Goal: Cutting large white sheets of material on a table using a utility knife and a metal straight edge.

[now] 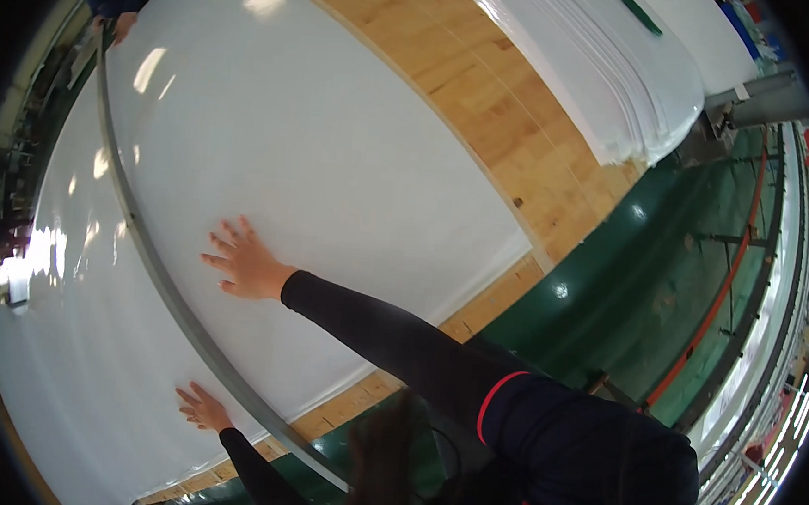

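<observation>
White glossy sheet (290, 153) spread flat over the wooden table (488, 100), best smoothed with both open palms, right hand (244, 263) and left hand (200, 409), pressing evenly either side of the long grey straightedge (137, 227).

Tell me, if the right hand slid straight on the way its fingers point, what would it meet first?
The right hand lies flat on the white sheet, fingers pointing toward the long grey bar lying across it. That bar looks like the first thing in its way, though depth is hard to judge.
</observation>
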Tool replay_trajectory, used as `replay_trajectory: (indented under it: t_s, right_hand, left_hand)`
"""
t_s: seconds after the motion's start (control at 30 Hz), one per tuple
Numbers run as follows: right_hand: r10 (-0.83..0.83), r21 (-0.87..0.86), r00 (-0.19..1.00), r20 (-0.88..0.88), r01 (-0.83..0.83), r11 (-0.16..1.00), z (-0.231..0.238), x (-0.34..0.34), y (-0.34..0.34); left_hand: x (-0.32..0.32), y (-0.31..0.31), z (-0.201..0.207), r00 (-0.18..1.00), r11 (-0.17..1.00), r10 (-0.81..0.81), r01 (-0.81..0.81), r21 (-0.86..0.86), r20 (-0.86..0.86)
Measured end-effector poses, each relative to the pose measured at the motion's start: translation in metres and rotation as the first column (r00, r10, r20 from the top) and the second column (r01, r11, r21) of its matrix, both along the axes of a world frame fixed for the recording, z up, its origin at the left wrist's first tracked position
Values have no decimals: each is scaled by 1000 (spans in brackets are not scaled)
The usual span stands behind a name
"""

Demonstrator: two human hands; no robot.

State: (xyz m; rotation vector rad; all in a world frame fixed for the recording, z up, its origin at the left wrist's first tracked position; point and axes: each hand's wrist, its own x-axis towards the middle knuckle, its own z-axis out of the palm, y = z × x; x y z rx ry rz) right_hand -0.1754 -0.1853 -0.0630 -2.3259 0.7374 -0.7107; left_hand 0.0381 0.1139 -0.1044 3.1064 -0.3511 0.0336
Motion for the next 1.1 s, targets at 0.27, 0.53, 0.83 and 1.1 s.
replay_trajectory:
  t_s: [0.27, 0.53, 0.83, 1.1]
  right_hand:
    - [-438, -98, 854, -280, 429, 898, 16, -206, 23]
    - [-444, -140, 820, -362, 423, 895, 19, -285, 30]
    - [-457, -142, 804, -380, 438, 888, 20, -284, 31]
    - [-474, -130, 808, -351, 459, 879, 19, -283, 35]
  left_hand:
    - [-5, 50, 22, 995, 996, -47, 41, 73, 84]
    - [-31, 39, 18, 988, 994, -110, 108, 25, 112]
    - [-36, 33, 26, 991, 995, -101, 98, 35, 83]
    - [-36, 31, 30, 996, 997, -77, 75, 35, 51]
